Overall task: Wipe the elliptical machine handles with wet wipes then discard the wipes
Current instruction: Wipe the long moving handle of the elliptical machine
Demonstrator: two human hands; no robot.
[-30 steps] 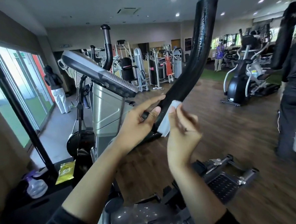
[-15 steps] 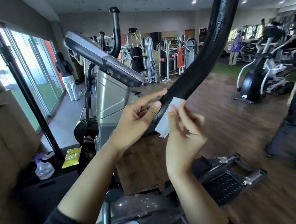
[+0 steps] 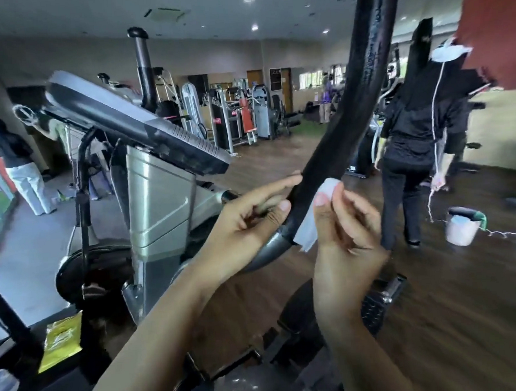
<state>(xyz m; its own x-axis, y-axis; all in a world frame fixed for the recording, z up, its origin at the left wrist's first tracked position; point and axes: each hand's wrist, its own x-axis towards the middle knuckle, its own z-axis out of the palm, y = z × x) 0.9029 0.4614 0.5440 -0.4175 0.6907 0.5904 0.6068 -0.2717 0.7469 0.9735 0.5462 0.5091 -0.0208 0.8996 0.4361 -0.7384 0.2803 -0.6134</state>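
Note:
A long black curved elliptical handle (image 3: 351,111) rises from centre to the top of the view, its foam surface worn and shiny. My right hand (image 3: 343,229) pinches a white wet wipe (image 3: 309,219) against the lower right side of the handle. My left hand (image 3: 246,223) holds the handle from the left at the same height, thumb on the front and index finger stretched along it. A second black handle (image 3: 143,66) stands upright behind the grey console (image 3: 131,124).
A yellow wipes packet (image 3: 61,340) lies low on the left beside a spray bottle (image 3: 1,389). A person in black (image 3: 416,143) stands close on the right next to a white bucket (image 3: 461,225). Another person (image 3: 19,164) stands by the left windows. A pedal (image 3: 378,302) sits below.
The view has swung to the right. A person in black has come close on the right, with a bucket now in sight. Both hands stay at the handle's lower end with the wipe.

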